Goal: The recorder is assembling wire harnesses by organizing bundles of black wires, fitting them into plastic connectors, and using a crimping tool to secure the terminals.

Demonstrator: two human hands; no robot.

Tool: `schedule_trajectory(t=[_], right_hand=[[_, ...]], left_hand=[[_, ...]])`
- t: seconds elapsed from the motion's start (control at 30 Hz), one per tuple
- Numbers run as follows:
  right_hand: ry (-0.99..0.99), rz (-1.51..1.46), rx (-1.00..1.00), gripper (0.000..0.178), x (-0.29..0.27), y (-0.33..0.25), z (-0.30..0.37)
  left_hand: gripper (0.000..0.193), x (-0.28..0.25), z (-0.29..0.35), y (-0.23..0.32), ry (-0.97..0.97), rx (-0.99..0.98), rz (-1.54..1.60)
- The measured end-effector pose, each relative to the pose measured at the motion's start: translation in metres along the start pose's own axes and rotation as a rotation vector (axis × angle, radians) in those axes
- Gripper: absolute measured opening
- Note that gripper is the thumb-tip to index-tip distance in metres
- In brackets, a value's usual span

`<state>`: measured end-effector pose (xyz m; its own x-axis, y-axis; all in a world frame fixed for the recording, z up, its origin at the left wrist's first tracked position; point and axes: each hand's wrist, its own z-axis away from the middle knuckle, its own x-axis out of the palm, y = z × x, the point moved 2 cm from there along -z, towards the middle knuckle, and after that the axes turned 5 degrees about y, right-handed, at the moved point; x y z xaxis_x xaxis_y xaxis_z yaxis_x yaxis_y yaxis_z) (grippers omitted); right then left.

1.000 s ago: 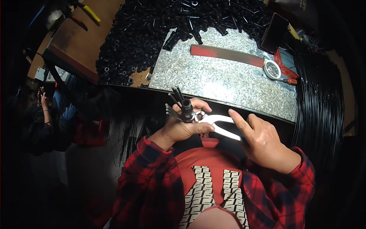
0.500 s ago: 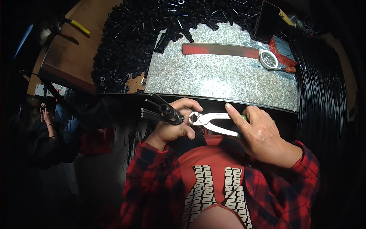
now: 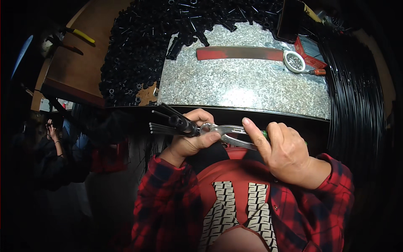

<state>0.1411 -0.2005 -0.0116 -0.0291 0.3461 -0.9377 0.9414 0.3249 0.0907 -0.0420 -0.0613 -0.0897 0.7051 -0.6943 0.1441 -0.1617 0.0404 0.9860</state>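
Observation:
My left hand (image 3: 187,145) is closed around a black cylindrical hub (image 3: 184,125), held just off the table's front edge. Several thin dark rods (image 3: 161,128) stick out from it to the left. My right hand (image 3: 287,149) grips the green-covered handles of metal pincers (image 3: 236,130), its index finger stretched along the top. The pincers' head lies at the hub's right end, between my left thumb and fingers. The thumb presses against the head; what the jaws bite on is hidden.
A heap of black plastic parts (image 3: 138,54) covers the table's back left. On the speckled tabletop (image 3: 235,84) lie a worn red strip (image 3: 239,53), a white cup (image 3: 294,61) of small metal bits and a screwdriver (image 3: 317,72). Long black rods (image 3: 357,84) hang at the right. A person (image 3: 54,143) sits far left.
The pincers have shifted left and their handles have drawn closer together. My left thumb has come down onto the pincers' head. The hub and rods have moved slightly left.

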Motion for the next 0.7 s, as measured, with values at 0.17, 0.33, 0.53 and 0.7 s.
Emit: schedule_trajectory(t=[0.17,0.33,0.53,0.7], right_hand=[[-0.013,-0.012,-0.014,0.061,-0.001,0.002,-0.004],[-0.033,-0.022,-0.065,0.062,-0.005,0.009,-0.007],[-0.04,0.047,-0.056,0.062,0.004,0.002,-0.011],[-0.032,0.025,-0.053,0.062,0.01,-0.002,-0.015]], left_hand=[[0.028,-0.005,-0.002,0.008,-0.03,-0.014,-0.054],[0.026,-0.004,-0.006,0.01,-0.102,-0.075,-0.091],[0.019,-0.002,-0.004,0.003,0.011,-0.095,-0.071],[0.018,-0.01,-0.001,0.002,0.014,-0.04,-0.062]])
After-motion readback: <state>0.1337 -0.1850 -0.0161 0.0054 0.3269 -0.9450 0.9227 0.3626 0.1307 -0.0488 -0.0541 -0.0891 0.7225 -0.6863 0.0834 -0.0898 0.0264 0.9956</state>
